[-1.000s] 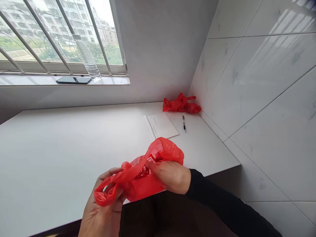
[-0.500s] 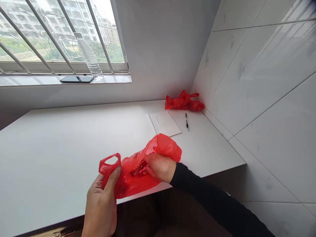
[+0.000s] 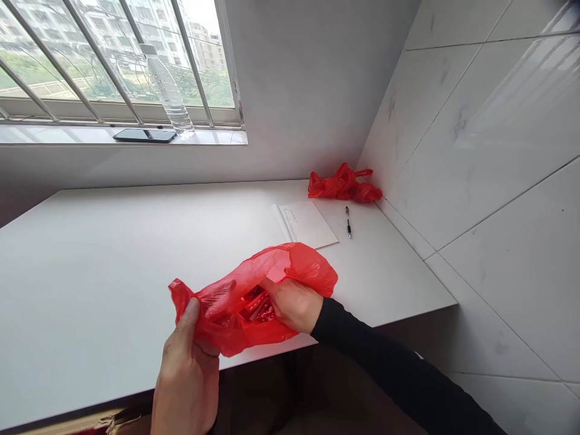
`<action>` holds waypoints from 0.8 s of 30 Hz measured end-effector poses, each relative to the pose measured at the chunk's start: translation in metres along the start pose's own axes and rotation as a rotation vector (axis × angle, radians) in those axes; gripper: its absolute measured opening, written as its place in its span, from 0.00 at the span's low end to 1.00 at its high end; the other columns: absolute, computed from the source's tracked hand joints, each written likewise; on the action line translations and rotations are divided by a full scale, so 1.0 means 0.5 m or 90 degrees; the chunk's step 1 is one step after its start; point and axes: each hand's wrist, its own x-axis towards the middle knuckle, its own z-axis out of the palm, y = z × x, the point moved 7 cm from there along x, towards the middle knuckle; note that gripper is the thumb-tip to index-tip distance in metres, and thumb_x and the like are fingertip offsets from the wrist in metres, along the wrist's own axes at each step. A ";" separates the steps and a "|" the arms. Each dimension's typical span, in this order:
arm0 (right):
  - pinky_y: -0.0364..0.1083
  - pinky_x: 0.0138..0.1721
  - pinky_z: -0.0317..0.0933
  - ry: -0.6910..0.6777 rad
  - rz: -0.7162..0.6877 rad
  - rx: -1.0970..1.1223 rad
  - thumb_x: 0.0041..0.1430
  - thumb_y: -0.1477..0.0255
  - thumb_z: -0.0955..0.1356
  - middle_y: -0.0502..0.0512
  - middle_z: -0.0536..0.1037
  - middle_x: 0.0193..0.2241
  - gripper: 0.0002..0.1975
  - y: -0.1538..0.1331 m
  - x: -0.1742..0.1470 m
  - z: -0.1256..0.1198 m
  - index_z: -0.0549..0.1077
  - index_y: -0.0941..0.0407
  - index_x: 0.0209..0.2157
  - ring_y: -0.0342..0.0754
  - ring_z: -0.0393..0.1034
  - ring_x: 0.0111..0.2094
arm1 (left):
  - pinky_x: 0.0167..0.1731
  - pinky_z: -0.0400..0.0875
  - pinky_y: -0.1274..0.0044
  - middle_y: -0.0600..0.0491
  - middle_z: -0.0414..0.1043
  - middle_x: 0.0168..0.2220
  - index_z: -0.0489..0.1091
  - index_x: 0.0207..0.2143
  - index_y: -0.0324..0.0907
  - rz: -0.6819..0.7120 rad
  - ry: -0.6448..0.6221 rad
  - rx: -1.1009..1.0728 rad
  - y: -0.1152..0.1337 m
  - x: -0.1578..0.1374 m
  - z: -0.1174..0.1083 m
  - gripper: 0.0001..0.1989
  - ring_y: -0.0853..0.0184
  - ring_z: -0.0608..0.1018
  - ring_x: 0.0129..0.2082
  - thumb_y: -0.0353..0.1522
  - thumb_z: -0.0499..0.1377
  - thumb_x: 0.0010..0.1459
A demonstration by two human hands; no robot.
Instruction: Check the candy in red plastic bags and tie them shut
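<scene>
Closing on one end of the already opened red bag (image 3: pixel 267 333) over the white table's (image 3: pixel 113 272) near edge, the left hand (image 3: pixel 185 368) grips, while the half-curled right hand (image 3: pixel 296 304), hold unclear, reaches among shiny red contents (image 3: pixel 263 308) still inside.

The translucent red plastic bag (image 3: pixel 312 266) covers part of the shiny red patterned packets (image 3: pixel 263 308) inside it; their number cannot be told. The bare right hand (image 3: pixel 296 304) is partly inside the bag's mouth, and whether its fingers grip a packet cannot be seen. Behind the bag's bunched end, most fingers of the bare left hand (image 3: pixel 185 368) are hidden. The bag overlaps the near corner of the white paper notebook (image 3: pixel 312 225), whose rows of marks are too small to read. The bottom edge cuts off the long black fabric sleeve (image 3: pixel 385 347).
</scene>
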 end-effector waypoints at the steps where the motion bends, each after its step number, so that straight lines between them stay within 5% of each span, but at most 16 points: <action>1: 0.44 0.30 0.61 -0.016 -0.005 -0.008 0.58 0.81 0.66 0.51 0.78 0.31 0.20 -0.003 0.002 0.004 0.71 0.55 0.52 0.47 0.71 0.28 | 0.41 0.79 0.72 0.55 0.81 0.45 0.78 0.45 0.49 -0.001 -0.006 -0.002 -0.001 0.000 0.000 0.16 0.54 0.78 0.50 0.46 0.62 0.60; 9: 0.46 0.24 0.55 -0.065 0.020 -0.071 0.59 0.80 0.63 0.55 0.79 0.32 0.21 0.003 -0.034 0.027 0.72 0.55 0.54 0.50 0.71 0.28 | 0.41 0.78 0.72 0.52 0.79 0.48 0.78 0.46 0.46 -0.035 -0.002 -0.001 -0.016 -0.010 -0.030 0.19 0.53 0.77 0.51 0.46 0.64 0.57; 14: 0.45 0.22 0.51 -0.080 0.068 -0.097 0.61 0.79 0.61 0.53 0.79 0.34 0.30 0.006 -0.089 0.025 0.62 0.48 0.63 0.49 0.71 0.27 | 0.47 0.78 0.68 0.51 0.79 0.48 0.79 0.46 0.45 -0.100 0.026 0.000 -0.037 -0.018 -0.059 0.24 0.49 0.74 0.55 0.48 0.67 0.50; 24: 0.42 0.23 0.57 -0.072 0.093 -0.076 0.65 0.74 0.63 0.53 0.78 0.34 0.27 0.002 -0.123 0.034 0.62 0.42 0.64 0.48 0.71 0.27 | 0.49 0.78 0.69 0.51 0.78 0.50 0.81 0.43 0.46 -0.118 0.043 0.015 -0.053 -0.022 -0.056 0.21 0.47 0.70 0.61 0.46 0.68 0.48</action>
